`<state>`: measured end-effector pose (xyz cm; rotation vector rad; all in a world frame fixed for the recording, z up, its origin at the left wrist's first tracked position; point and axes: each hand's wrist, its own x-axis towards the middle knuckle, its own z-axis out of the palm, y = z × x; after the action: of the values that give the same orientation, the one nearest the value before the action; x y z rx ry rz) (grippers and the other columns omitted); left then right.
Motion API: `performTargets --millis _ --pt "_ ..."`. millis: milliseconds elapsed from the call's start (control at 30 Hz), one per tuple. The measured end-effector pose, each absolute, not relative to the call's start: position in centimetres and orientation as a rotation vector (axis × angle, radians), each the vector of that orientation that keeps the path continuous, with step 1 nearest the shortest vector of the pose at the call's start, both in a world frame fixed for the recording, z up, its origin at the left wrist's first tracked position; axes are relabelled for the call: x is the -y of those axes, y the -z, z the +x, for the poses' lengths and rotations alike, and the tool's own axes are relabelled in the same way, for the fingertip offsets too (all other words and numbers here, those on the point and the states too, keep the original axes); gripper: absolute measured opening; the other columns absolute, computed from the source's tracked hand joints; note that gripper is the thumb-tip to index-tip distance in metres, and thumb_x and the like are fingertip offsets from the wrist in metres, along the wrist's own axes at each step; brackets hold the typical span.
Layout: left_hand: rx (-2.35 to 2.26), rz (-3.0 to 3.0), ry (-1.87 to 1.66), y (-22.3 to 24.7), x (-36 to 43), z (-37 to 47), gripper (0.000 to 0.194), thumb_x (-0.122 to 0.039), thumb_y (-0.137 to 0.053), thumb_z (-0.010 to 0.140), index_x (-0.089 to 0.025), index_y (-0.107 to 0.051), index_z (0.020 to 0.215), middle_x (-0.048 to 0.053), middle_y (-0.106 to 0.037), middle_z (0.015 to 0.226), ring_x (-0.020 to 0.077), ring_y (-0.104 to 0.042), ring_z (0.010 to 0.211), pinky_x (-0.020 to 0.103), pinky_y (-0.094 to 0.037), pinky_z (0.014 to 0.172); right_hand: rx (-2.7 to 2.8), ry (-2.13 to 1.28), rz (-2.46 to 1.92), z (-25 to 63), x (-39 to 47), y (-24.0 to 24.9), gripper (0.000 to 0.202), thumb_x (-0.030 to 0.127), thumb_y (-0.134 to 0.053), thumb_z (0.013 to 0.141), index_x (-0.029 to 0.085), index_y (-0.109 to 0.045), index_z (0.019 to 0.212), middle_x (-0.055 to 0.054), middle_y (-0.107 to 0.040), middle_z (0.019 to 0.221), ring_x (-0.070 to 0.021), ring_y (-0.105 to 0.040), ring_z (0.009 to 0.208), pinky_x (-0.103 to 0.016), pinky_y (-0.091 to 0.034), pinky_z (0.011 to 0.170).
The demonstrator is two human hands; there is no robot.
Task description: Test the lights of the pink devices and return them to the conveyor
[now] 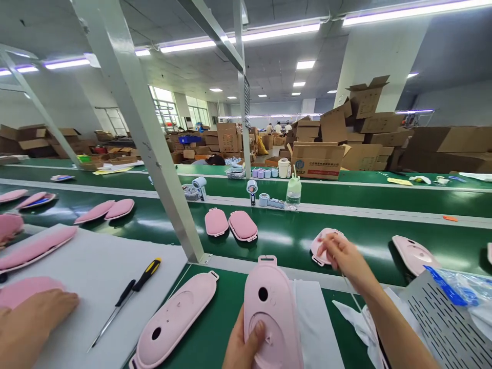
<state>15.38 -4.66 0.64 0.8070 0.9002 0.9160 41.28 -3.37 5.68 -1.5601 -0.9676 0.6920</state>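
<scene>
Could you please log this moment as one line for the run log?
left hand: holds pink shell upright | right hand: on pink shell on belt | co-worker's hand: left, on white sheet | screwdriver: idle

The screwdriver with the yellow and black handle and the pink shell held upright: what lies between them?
In the head view, another pink shell lies flat between the screwdriver and the shell in the left hand.

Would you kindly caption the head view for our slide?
Left hand holds pink oval plastic shell; right hand reaches another shell on green conveyor belt.
</scene>
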Motion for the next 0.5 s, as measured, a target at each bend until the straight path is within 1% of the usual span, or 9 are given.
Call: performTargets --millis 33,67,100,133,167,233,300,367,500 --pt "-0.862 0.782 -0.901 -1.1 4.4 15.6 0.097 -0.068 -0.079 0.052 -0.013 -0.051 0.127 0.015 -0.069 0.117 0.0337 -0.057 0.118 0.033 -0.052 0.09 1.053 -0.778 -1.539 39.6 5.1 -6.1 0.039 0.055 -0.066 0.08 0.016 -0.071 0.077 0.002 -0.059 0.047 -0.0119 -0.041 0.042 -0.024 -0.034 0.044" --pt "-0.821 0.753 -0.891 -1.6 4.2 15.8 0.097 -0.064 -0.081 0.053 -0.014 -0.048 0.131 0.015 -0.068 0.118 0.0331 -0.059 0.116 0.034 -0.051 0.09 1.163 -0.869 -1.507 38.1 6.9 -6.5 0.037 0.052 -0.067 0.08 0.016 -0.072 0.073 0.002 -0.055 0.042 -0.0141 -0.047 0.048 -0.024 -0.038 0.051" --pt "-0.785 0.731 -0.882 -2.0 4.1 15.9 0.097 -0.059 -0.082 0.056 -0.015 -0.044 0.133 0.015 -0.067 0.119 0.0325 -0.06 0.114 0.035 -0.051 0.091 1.342 -1.0 -1.481 36.8 8.6 -6.8 0.037 0.05 -0.062 0.085 0.017 -0.074 0.075 0.003 -0.055 0.044 -0.0143 -0.049 0.051 -0.025 -0.039 0.056" --pt "-0.753 0.721 -0.869 -2.3 4.1 16.1 0.095 -0.057 -0.081 0.058 -0.016 -0.042 0.135 0.015 -0.067 0.118 0.0323 -0.06 0.113 0.036 -0.05 0.091 1.39 -1.065 -1.492 35.8 10.1 -7.1 0.037 0.051 -0.059 0.086 0.019 -0.076 0.078 0.003 -0.053 0.044 -0.0133 -0.046 0.047 -0.025 -0.038 0.055" --pt "-0.733 0.727 -0.859 -2.5 4.2 16.3 0.094 -0.055 -0.081 0.06 -0.016 -0.041 0.135 0.015 -0.068 0.116 0.0322 -0.06 0.112 0.037 -0.049 0.091 1.398 -1.087 -1.51 35.1 11.3 -7.3 0.037 0.052 -0.057 0.087 0.021 -0.078 0.081 0.002 -0.055 0.046 -0.0143 -0.047 0.048 -0.026 -0.038 0.054" --pt "-0.718 0.754 -0.842 -2.6 4.4 16.5 0.091 -0.056 -0.079 0.062 -0.015 -0.041 0.134 0.015 -0.068 0.113 0.0318 -0.061 0.109 0.037 -0.049 0.09 1.394 -1.108 -1.521 34.2 12.9 -7.4 0.038 0.054 -0.055 0.087 0.026 -0.08 0.087 -0.002 -0.067 0.059 -0.0182 -0.055 0.055 -0.027 -0.041 0.056" --pt "-0.709 0.758 -0.806 -2.4 4.6 16.7 0.09 -0.057 -0.079 0.062 -0.016 -0.042 0.133 0.014 -0.068 0.112 0.0309 -0.062 0.106 0.036 -0.049 0.088 1.408 -1.135 -1.5 34.0 13.5 -7.3 0.037 0.054 -0.053 0.088 0.029 -0.081 0.091 -0.005 -0.076 0.078 -0.0245 -0.064 0.07 -0.029 -0.047 0.064" --pt "-0.709 0.774 -0.787 -2.1 4.7 16.8 0.088 -0.057 -0.079 0.062 -0.016 -0.044 0.131 0.013 -0.067 0.112 0.0288 -0.063 0.101 0.034 -0.049 0.086 1.419 -1.156 -1.492 34.0 13.6 -6.9 0.036 0.053 -0.052 0.089 0.031 -0.08 0.094 -0.005 -0.078 0.087 -0.0289 -0.068 0.081 -0.032 -0.049 0.071" --pt "-0.748 0.874 -0.789 -1.7 4.7 16.6 0.085 -0.057 -0.081 0.058 -0.014 -0.048 0.124 0.013 -0.068 0.109 0.0274 -0.063 0.095 0.032 -0.049 0.081 1.323 -1.133 -1.495 33.8 13.5 -5.5 0.038 0.059 -0.055 0.085 0.033 -0.08 0.095 -0.006 -0.08 0.091 -0.0316 -0.071 0.083 -0.033 -0.05 0.071"
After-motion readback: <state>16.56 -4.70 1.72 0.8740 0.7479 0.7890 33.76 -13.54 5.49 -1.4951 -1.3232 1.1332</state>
